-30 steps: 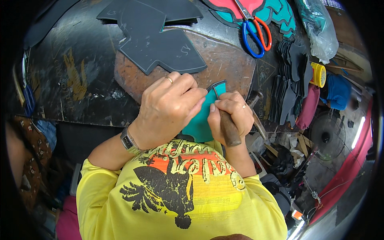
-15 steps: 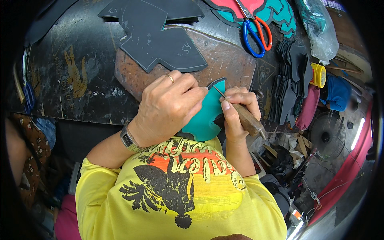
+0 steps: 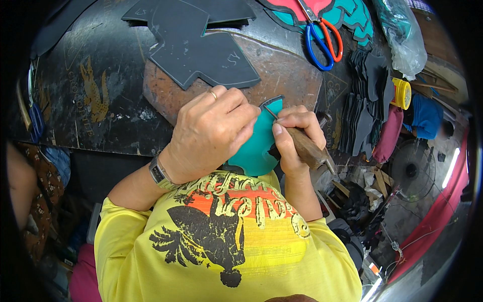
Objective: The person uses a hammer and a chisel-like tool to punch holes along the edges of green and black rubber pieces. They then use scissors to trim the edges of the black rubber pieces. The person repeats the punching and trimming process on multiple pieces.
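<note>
A teal piece of sheet material with a black edge (image 3: 255,150) stands between my hands, its top at the table's near side. My left hand (image 3: 207,132), wearing a ring and a watch, is closed, its fingertips pinching the piece's left edge. My right hand (image 3: 288,146) is wrapped round the wooden handle of an awl (image 3: 308,150). The thin metal tip of the awl lies against the black edge near the top of the teal piece. The lower part of the piece rests near my yellow shirt.
A brown board (image 3: 287,70) lies on the dark table, with black cut pieces (image 3: 201,50) on it. Scissors with blue and red handles (image 3: 320,45) lie beyond, by teal and pink pieces. Stacked black pieces (image 3: 361,105) and a yellow roll (image 3: 401,93) are at the right.
The awl and my right hand have shifted slightly up and to the left along the teal piece's edge. My left hand keeps nearly the same place.
</note>
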A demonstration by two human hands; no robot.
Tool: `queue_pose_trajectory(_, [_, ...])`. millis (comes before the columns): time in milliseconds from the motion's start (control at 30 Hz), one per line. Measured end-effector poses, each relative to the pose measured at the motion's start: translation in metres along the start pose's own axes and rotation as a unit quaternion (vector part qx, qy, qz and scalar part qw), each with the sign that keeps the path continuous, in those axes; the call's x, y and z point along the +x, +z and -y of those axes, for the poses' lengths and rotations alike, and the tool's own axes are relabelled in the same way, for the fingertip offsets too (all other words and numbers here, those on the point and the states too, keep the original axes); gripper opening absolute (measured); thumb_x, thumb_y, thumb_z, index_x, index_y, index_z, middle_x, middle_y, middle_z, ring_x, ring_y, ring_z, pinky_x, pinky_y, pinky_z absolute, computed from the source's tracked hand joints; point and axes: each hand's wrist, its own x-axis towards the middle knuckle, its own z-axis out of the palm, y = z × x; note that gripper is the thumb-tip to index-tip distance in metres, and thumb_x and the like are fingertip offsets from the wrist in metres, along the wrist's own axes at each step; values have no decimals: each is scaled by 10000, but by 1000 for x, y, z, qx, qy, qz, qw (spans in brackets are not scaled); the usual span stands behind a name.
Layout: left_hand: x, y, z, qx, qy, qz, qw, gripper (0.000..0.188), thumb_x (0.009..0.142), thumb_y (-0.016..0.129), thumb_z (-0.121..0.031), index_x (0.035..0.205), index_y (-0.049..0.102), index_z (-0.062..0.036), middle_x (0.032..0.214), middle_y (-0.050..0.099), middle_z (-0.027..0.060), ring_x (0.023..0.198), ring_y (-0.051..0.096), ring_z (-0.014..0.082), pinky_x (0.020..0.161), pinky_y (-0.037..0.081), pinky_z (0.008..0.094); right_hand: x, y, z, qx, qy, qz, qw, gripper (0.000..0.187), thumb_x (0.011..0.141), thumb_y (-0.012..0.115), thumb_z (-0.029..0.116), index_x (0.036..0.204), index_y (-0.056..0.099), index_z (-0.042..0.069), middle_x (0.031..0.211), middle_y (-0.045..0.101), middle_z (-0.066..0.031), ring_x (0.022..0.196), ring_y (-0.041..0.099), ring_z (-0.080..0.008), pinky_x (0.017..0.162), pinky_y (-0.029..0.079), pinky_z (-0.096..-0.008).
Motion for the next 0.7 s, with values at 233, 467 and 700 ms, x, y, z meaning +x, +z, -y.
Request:
queue_pose_trajectory(233, [0,-1,-2,-19,-36,13,999,158,827,787,-94,944,698,-35,1026,587,72,885,663,258,752,550,375,1,9,5,-19,2,-29,999,130,767,715,-46,852,624,-8,791,658,-125,662,626,-194,628,502,-302])
queue_pose_trajectory(467, [5,-2,1,33,-2,7,999,142,815,788,-97,925,714,-45,1005,597,72,881,659,259,769,548,373,4,10,12,-124,-61,6,990,134,752,721,-43,831,621,1,780,650,-123,653,638,-241,623,508,-327])
queue_pose_trajectory(700, [11,0,1,36,-20,-8,999,124,814,780,-67,919,715,-50,989,615,60,882,661,254,750,539,373,10,4,15,-148,-53,15,987,135,738,726,-35,825,631,6,760,635,-121,653,643,-256,622,509,-345])
